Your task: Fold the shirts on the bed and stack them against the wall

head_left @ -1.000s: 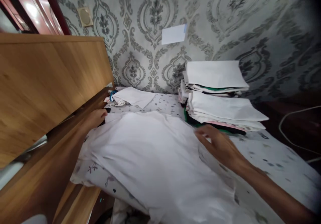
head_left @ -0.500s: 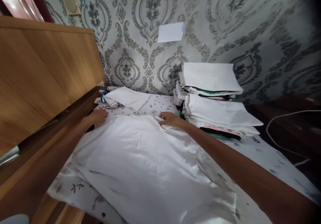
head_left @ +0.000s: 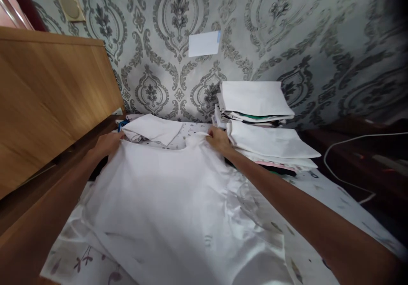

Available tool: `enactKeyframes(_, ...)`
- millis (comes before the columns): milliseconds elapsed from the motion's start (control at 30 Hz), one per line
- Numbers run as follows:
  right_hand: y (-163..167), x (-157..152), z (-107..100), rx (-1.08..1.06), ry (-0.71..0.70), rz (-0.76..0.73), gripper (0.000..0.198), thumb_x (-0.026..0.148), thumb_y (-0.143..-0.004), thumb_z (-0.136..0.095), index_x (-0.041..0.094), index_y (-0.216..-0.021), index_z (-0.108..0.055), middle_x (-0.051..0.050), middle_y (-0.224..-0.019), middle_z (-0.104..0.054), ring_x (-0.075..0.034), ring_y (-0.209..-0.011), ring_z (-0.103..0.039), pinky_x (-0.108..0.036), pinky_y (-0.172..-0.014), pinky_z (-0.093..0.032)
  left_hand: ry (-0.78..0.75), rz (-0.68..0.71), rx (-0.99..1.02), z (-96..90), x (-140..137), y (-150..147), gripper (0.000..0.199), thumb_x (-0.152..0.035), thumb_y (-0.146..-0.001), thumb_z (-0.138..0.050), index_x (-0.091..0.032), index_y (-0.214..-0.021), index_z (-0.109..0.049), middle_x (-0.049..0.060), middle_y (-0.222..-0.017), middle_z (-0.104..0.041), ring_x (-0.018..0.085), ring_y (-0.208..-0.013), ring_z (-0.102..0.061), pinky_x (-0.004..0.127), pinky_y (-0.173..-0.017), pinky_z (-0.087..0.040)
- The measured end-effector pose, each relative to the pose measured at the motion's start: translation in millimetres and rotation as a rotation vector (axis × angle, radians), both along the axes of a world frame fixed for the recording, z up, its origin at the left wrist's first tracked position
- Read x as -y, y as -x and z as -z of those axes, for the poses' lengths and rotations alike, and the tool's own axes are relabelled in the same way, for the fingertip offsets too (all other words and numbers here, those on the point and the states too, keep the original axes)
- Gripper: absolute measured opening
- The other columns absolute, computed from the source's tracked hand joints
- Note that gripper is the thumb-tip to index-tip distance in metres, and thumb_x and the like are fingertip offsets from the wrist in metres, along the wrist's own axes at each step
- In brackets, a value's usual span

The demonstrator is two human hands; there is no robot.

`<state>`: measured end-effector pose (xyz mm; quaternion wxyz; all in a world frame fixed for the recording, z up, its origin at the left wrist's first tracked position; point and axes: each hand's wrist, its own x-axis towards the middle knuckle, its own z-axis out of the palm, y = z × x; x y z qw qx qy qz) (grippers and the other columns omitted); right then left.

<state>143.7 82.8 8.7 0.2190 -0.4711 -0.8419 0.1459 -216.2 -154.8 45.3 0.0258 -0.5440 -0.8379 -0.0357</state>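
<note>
A white shirt [head_left: 159, 200] lies spread over the patterned sheet, its neckline at the far end and ruffled edging along its right side. My left hand [head_left: 110, 143] is closed on the shirt's far left shoulder. At the far right shoulder, my right hand [head_left: 219, 140] pinches the cloth beside the neckline. Both forearms reach along the sides of the shirt. Just beyond the neckline rests a folded white garment [head_left: 153, 128] with a bit of blue at its left end.
Two stacks of folded clothes, a front stack [head_left: 270, 142] and a back stack [head_left: 255, 98], stand right of my right hand. A wooden panel [head_left: 57, 102] rises on the left. Patterned wallpaper covers the wall [head_left: 178, 17] behind. A white cable [head_left: 331, 166] curves at the right.
My hands have moved apart, stretching the shirt's shoulders wider and lifting its far edge somewhat. The neckline now shows as an open curve. The whole view has shifted slightly.
</note>
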Motion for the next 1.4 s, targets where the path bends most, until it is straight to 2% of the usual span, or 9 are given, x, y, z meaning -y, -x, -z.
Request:
enactKeyframes(100,4,-2,13,0.002,0.019,0.008,0.017,0.006,-0.076,-0.052,0.017,-0.084,-0.062,-0.008,-0.082,-0.066,-0.021,-0.079,-0.057,-0.030,-0.071,-0.040,0.102,-0.015,-0.120,9.1,0,-9,0.029,-0.008,-0.088,-0.040,-0.012,-0.108,-0.061,0.017,-0.108,-0.067,0.031,-0.100,-0.063,0.039,-0.081,-0.047)
enactKeyframes(267,9,-2,13,-0.066,0.018,-0.029,0.020,0.005,-0.075,-0.051,0.016,-0.088,-0.062,-0.007,-0.081,-0.066,-0.021,-0.078,-0.057,-0.029,-0.071,-0.042,0.034,0.064,-0.153,12.6,-13,-28,0.030,-0.007,-0.089,-0.043,-0.010,-0.114,-0.058,0.019,-0.123,-0.062,0.032,-0.121,-0.054,0.049,-0.100,-0.042)
enactKeyframes(500,22,27,-8,-0.227,-0.032,-0.267,0.020,0.008,-0.073,-0.054,0.020,-0.087,-0.061,0.000,-0.085,-0.068,-0.018,-0.084,-0.061,-0.027,-0.077,-0.045,-0.334,0.489,0.704,22.7,-114,-133,0.074,-0.034,-0.069,-0.075,-0.020,-0.134,-0.043,0.015,-0.136,-0.053,0.029,-0.120,-0.056,0.041,-0.088,-0.052)
enactKeyframes(633,4,43,-17,-0.355,-0.113,-0.432,0.016,0.012,-0.076,-0.054,0.021,-0.089,-0.060,-0.002,-0.088,-0.066,-0.019,-0.085,-0.062,-0.030,-0.078,-0.046,-0.305,0.567,0.971,28.0,-156,-187,0.037,-0.030,-0.066,-0.072,-0.017,-0.099,-0.063,0.006,-0.100,-0.066,0.022,-0.086,-0.063,0.031,-0.065,-0.054)
enactKeyframes(767,-50,69,0,-0.367,-0.175,-0.342,0.022,0.015,-0.080,-0.052,0.019,-0.101,-0.059,-0.006,-0.098,-0.064,-0.020,-0.087,-0.062,-0.030,-0.078,-0.047,-0.419,0.468,1.165,29.3,-164,-189,0.020,-0.031,-0.065,-0.069,-0.017,-0.076,-0.061,-0.001,-0.073,-0.056,0.013,-0.063,-0.053,0.022,-0.049,-0.047)
enactKeyframes(1033,-136,117,59,-0.107,-0.140,0.067,0.016,0.027,-0.089,-0.054,0.020,-0.102,-0.062,-0.008,-0.100,-0.065,-0.024,-0.096,-0.058,-0.033,-0.083,-0.044,-0.561,0.388,1.474,38.6,-155,-173,0.019,-0.022,-0.051,-0.068,-0.017,-0.065,-0.056,-0.003,-0.074,-0.054,0.012,-0.073,-0.055,0.029,-0.075,-0.056)
enactKeyframes(1133,-138,109,59,-0.029,-0.014,0.136,0.018,0.034,-0.088,-0.061,0.019,-0.099,-0.063,-0.007,-0.097,-0.065,-0.024,-0.097,-0.058,-0.033,-0.083,-0.042,-0.501,0.404,1.352,40.3,-154,-172,0.016,-0.025,-0.057,-0.062,-0.018,-0.064,-0.049,-0.002,-0.074,-0.056,0.014,-0.076,-0.058,0.031,-0.079,-0.055)
enactKeyframes(1267,-133,97,54,-0.012,0.126,0.198,0.017,0.038,-0.087,-0.063,0.022,-0.091,-0.063,-0.003,-0.091,-0.065,-0.020,-0.088,-0.059,-0.029,-0.075,-0.040,-0.246,0.346,0.779,35.4,-156,-170,0.008,-0.022,-0.063,-0.055,-0.020,-0.070,-0.054,0.003,-0.078,-0.061,0.022,-0.085,-0.062,0.040,-0.082,-0.054)
enactKeyframes(1400,-128,94,56,-0.010,0.108,0.238,0.020,0.040,-0.084,-0.067,0.022,-0.091,-0.064,-0.004,-0.091,-0.064,-0.020,-0.088,-0.058,-0.030,-0.076,-0.039,-0.173,0.393,0.468,30.1,-159,-189,0.027,-0.018,-0.066,-0.061,-0.022,-0.093,-0.065,0.009,-0.108,-0.067,0.034,-0.118,-0.053,0.053,-0.100,-0.041)
